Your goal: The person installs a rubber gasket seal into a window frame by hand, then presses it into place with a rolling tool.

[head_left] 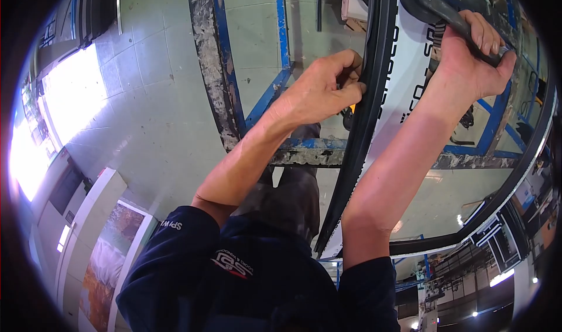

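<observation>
Smooth and matt beside scuffed and chipped

The long black strip (367, 112) has a dark, mostly matt skin that looks like rubber or plastic. Next to it, the white panel (407, 57) is smooth, with crisp black lettering. The curved black handle (439, 10) looks like smooth plastic with a faint sheen. On the stand, blue-painted bars (284, 21), apparently metal, show scuffed, chipped paint; its outer bar (211, 51) is rough and blotched. The floor tiles (152, 98) are smooth and softly glossy. The navy shirt (175, 273) is matt cloth.
</observation>
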`<state>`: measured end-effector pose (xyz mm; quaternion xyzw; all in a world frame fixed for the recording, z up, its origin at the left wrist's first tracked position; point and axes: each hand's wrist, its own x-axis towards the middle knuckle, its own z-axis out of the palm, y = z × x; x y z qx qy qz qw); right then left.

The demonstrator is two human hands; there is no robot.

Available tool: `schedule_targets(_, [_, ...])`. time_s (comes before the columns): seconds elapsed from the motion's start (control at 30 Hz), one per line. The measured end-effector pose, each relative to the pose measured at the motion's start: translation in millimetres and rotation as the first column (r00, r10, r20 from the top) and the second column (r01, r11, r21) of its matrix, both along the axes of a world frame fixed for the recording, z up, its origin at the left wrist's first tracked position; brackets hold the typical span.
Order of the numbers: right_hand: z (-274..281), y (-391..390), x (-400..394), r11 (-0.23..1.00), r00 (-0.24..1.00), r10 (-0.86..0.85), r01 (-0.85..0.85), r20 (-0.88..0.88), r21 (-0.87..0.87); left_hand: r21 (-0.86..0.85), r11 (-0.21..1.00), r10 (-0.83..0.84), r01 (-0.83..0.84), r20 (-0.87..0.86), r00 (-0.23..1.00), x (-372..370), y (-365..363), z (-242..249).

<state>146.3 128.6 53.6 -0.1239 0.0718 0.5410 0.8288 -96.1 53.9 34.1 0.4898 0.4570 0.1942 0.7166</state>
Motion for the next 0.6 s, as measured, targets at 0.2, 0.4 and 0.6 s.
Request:
schedule_targets(0.2, [0, -4, -6, 1.0, 1.0, 0.01, -0.01, 0.025, 0.028, 0.032, 0.958, 0.286, -0.286, -0.019, 0.958, 20, -21, -5])
schedule_targets(0.4, [3, -4, -4, 1.0, 0.997, -0.012, 0.013, -0.073, 0.012, 0.092, 0.941, 0.331, -0.326, -0.042, 0.943, 25, -5, -8])
schedule_targets(0.6, [3, -4, -8, 1.0, 0.999, -0.014, 0.014, -0.05, 0.0, -0.044, 0.94, 0.339, -0.337, 0.029, 0.94, 25, 2, -2])
